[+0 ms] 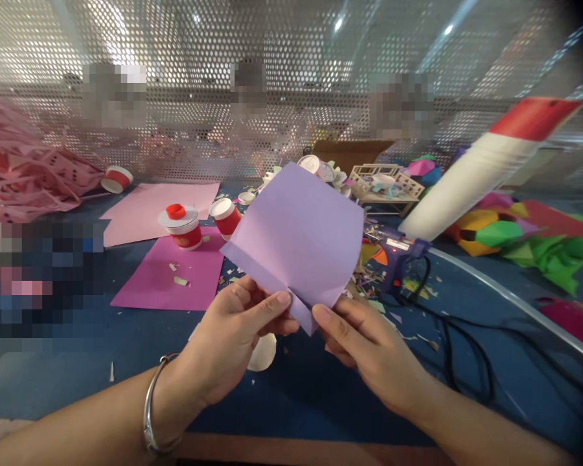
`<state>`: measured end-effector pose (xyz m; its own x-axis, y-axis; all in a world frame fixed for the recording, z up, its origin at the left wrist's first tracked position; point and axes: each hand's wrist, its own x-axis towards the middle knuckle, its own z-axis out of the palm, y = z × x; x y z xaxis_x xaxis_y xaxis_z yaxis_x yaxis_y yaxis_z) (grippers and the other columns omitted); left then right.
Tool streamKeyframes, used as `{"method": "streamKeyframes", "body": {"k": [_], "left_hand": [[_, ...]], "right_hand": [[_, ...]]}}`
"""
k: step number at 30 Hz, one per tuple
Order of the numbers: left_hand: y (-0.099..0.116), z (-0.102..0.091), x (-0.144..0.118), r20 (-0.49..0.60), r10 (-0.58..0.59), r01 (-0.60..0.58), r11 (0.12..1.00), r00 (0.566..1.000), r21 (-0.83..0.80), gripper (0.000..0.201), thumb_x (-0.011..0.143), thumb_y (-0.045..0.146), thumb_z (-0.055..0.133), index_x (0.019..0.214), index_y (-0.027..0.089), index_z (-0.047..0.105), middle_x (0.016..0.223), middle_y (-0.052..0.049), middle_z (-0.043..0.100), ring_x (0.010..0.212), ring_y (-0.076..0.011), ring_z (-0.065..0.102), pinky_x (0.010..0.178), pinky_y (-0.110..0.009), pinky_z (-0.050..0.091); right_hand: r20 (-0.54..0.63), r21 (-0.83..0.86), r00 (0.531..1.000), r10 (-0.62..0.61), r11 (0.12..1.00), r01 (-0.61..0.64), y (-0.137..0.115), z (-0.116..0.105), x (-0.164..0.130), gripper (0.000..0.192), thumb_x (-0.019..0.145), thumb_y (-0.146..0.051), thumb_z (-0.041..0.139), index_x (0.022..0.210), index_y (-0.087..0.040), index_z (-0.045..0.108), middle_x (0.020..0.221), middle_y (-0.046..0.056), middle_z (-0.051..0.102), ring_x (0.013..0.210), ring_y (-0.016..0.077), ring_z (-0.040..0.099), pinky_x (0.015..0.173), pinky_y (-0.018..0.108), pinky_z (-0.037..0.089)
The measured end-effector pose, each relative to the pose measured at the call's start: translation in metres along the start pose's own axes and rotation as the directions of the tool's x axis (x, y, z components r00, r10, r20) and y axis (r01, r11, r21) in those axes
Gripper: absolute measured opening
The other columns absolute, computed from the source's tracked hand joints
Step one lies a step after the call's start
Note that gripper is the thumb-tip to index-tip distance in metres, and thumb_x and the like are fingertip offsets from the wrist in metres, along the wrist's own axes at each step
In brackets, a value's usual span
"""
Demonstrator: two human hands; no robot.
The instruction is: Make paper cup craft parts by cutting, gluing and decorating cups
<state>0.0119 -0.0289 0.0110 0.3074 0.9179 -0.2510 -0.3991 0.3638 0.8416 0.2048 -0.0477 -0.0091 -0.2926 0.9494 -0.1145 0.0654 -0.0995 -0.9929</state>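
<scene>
A sheet of lavender paper (306, 226) is held up in front of me over the blue table, with a folded or cut strip along its lower left edge. My left hand (238, 330) pinches this lower edge between thumb and fingers. Close beside it, my right hand (364, 343) grips the paper near its bottom corner, thumb on top. A short slit or crease opens between the two thumbs. Below my left hand a round pale disc (262, 353) lies on the table, partly covered by my fingers.
Magenta paper (150, 278) and pink sheets (146, 207) lie left, with red-and-white paper cups (187, 233) nearby. On the right are a purple glue gun (398, 259) with a black cord, a leaning white tube (471, 181) and colourful paper pieces (505, 226). Scraps litter the table (320, 401).
</scene>
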Motion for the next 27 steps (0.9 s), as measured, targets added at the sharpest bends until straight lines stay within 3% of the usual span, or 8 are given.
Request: {"method": "streamKeyframes", "body": {"k": [6,12,19,27], "left_hand": [[0.0025,-0.0023,0.0017,0.031,0.037,-0.038,0.998,0.999,0.042,0.019,0.089,0.030,0.073,0.088,0.013,0.067,0.078,-0.003,0.069,0.067,-0.0125,0.068,0.071,-0.024,0.058],[0.0012,-0.0032,0.0024,0.021,0.000,-0.002,0.994,1.000,0.110,0.023,0.087,0.033,0.076,0.089,0.011,0.068,0.076,-0.005,0.071,0.067,-0.0123,0.068,0.067,-0.021,0.057],[0.0021,-0.0035,0.0014,0.046,-0.035,0.032,0.998,0.998,0.059,0.024,0.087,0.033,0.077,0.083,0.012,0.067,0.069,-0.004,0.070,0.062,-0.0096,0.066,0.063,-0.017,0.054],[0.0002,-0.0030,0.0028,0.098,-0.079,0.072,0.995,0.992,0.076,0.023,0.088,0.031,0.075,0.079,0.011,0.067,0.068,-0.006,0.072,0.058,-0.0089,0.065,0.059,-0.016,0.053]], "right_hand": [[0.012,0.026,0.999,-0.029,0.999,0.029,-0.0022,0.0008,0.0011,0.038,0.099,-0.052,0.055,0.077,-0.021,0.049,0.059,-0.008,0.028,0.051,0.0080,0.025,0.043,0.024,0.018],[-0.012,-0.003,0.999,-0.047,0.999,0.047,-0.0018,0.0011,0.0007,0.040,0.098,-0.052,0.057,0.073,-0.021,0.049,0.056,-0.008,0.031,0.049,0.0075,0.026,0.042,0.025,0.017],[-0.028,-0.049,0.998,-0.063,0.997,0.061,-0.0044,0.0005,0.0025,0.047,0.096,-0.052,0.060,0.063,-0.021,0.048,0.051,-0.007,0.033,0.046,0.0078,0.030,0.042,0.026,0.019],[-0.003,-0.040,0.999,-0.051,0.998,0.051,-0.0072,0.0024,0.0021,0.041,0.096,-0.052,0.059,0.072,-0.020,0.063,0.056,-0.004,0.041,0.049,0.0088,0.033,0.043,0.026,0.023]]}}
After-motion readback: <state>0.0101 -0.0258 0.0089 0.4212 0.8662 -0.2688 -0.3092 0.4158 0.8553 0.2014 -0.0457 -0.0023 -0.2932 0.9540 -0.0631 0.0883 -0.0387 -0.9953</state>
